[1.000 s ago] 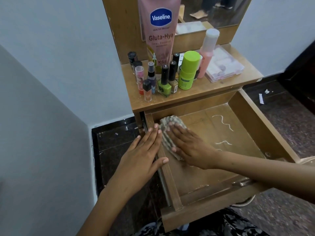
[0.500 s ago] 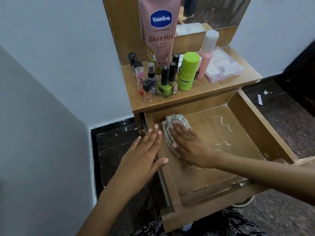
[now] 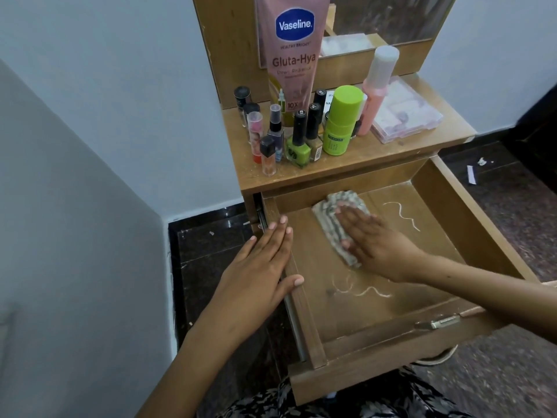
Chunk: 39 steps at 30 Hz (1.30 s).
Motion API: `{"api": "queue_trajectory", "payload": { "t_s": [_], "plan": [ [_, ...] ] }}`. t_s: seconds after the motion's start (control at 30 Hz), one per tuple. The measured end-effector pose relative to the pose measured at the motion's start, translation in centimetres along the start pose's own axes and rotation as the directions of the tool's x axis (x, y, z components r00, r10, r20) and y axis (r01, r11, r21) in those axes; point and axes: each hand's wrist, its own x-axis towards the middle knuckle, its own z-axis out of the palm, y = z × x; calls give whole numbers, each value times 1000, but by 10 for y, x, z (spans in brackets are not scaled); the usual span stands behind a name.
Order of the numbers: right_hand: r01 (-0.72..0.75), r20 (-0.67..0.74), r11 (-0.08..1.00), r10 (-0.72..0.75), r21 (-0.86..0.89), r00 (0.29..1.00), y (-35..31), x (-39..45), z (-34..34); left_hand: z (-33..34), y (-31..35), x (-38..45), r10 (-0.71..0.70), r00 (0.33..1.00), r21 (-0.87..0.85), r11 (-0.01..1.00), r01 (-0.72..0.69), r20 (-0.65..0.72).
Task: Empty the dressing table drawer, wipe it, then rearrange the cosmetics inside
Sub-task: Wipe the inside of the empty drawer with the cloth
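Note:
The wooden drawer [image 3: 470,212] is pulled out and holds no cosmetics. White squiggly marks [image 3: 404,217] show on its floor. A folded grey-patterned cloth [image 3: 328,221] lies at the drawer's back left. My right hand [image 3: 376,239] presses flat on the cloth with straight fingers. My left hand [image 3: 262,267] rests flat on the drawer's left wall, thumb over the inner side. On the table top stand the cosmetics: a pink Vaseline tube [image 3: 294,55], a green stick [image 3: 342,122], a pink bottle [image 3: 378,86], nail polishes [image 3: 298,143] and small vials [image 3: 266,155].
A clear plastic case [image 3: 407,113] lies at the right of the table top [image 3: 346,164]. A mirror [image 3: 388,16] stands behind. A pale wall [image 3: 75,236] is close on the left. Dark floor [image 3: 512,191] with paper scraps lies to the right.
My right hand has pushed the cloth toward the drawer's back and a little right, uncovering white marks near the front left. My left hand has stayed on the drawer's left wall.

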Motion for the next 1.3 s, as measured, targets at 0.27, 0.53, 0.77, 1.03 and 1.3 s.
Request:
{"api": "queue_trajectory", "payload": {
  "t_s": [0.27,0.53,0.77,1.03,1.3],
  "plan": [
    [-349,42,919,347,185,937,59,-18,-12,3,-1,1,0,1000,-4,1000,0,-6],
    [-34,47,994,29,104,998,-1,-10,-2,3,-1,2,1,1000,-16,1000,-1,-6],
    [-245,94,966,237,81,967,56,-20,-11,3,-1,1,3,1000,-40,999,-3,2],
    [-353,-25,924,360,149,933,63,-14,-2,-1,0,1,-2,1000,-46,999,3,20],
    [-218,74,932,205,291,976,28,-6,-8,-2,0,2,-7,999,-75,997,10,39]
  ]
}}
